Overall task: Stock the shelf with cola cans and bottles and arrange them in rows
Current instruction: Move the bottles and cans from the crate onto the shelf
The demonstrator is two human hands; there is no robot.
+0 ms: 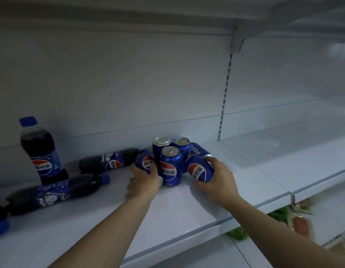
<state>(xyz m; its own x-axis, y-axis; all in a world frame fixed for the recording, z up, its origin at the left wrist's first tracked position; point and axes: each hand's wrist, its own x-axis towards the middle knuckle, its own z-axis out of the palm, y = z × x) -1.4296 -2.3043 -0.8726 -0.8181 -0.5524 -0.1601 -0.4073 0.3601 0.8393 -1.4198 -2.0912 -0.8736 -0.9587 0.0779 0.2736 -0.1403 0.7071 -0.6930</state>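
Two cans are being gripped on the shelf (187,207): the left hand (143,183) is curling round the left can (145,164), and the right hand (218,180) is clamping the right can (198,170). Both are tilting, long axes slanting off upright, flanking three upright cans (171,167) that are standing between the hands and just beside each held can. Each hand is sitting nearest its own can, so righting them probably means swinging each axis vertical without knocking the middle cluster. Several bottles (51,192) are lying further left, one bottle (41,149) standing.
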